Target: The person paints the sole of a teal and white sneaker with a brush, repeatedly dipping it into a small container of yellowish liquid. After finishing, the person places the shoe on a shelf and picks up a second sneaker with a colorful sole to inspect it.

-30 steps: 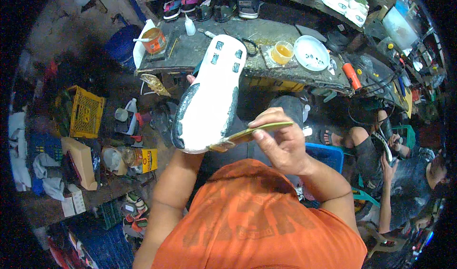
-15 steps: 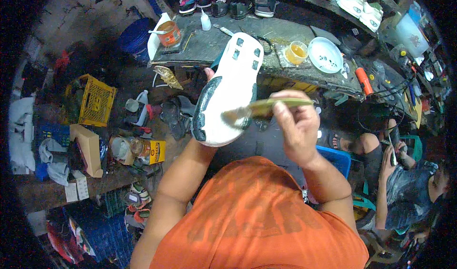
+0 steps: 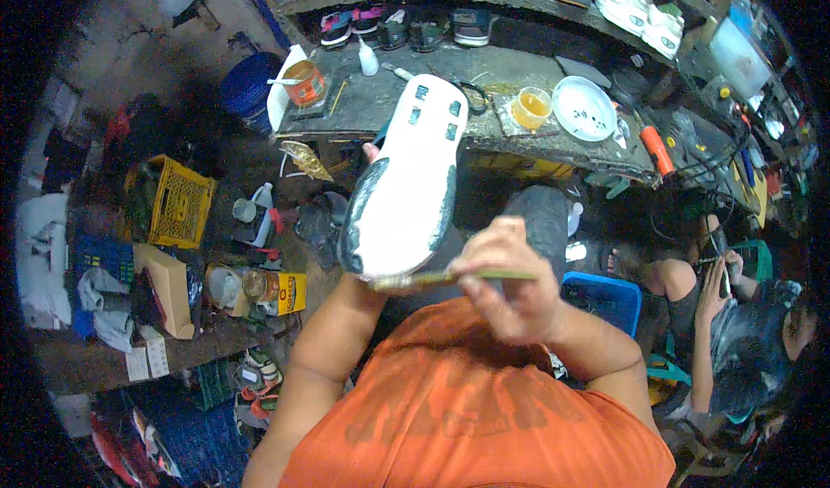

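In the head view, the one view I have, I hold a shoe sole (image 3: 405,198), white with dark sides, up in front of my chest, its broad face toward me and its narrower end slanting up toward the bench (image 3: 354,112); I judge it is tilted so that this face and its near rim lie open to my other hand. My left hand (image 3: 371,152) is behind it, mostly hidden: a fingertip shows by the sole's left edge and my forearm runs in under the lower end, so it seems to bear the weight from the back, but how far those fingers close I cannot tell. My right hand (image 3: 512,272) is closed on the handle of a flat brush (image 3: 432,279), thumb against fingers with no gap; the handle lies almost level, probably to lay the bristles along the rim. The tip is at the sole's lower edge, too blurred for me to say how firmly it touches. Past the sole, a cup of amber liquid (image 3: 532,119), a round white dish (image 3: 565,99), an orange pot (image 3: 307,93) and a white squeeze bottle (image 3: 368,60) stand on the bench, likely set there for easy reach.
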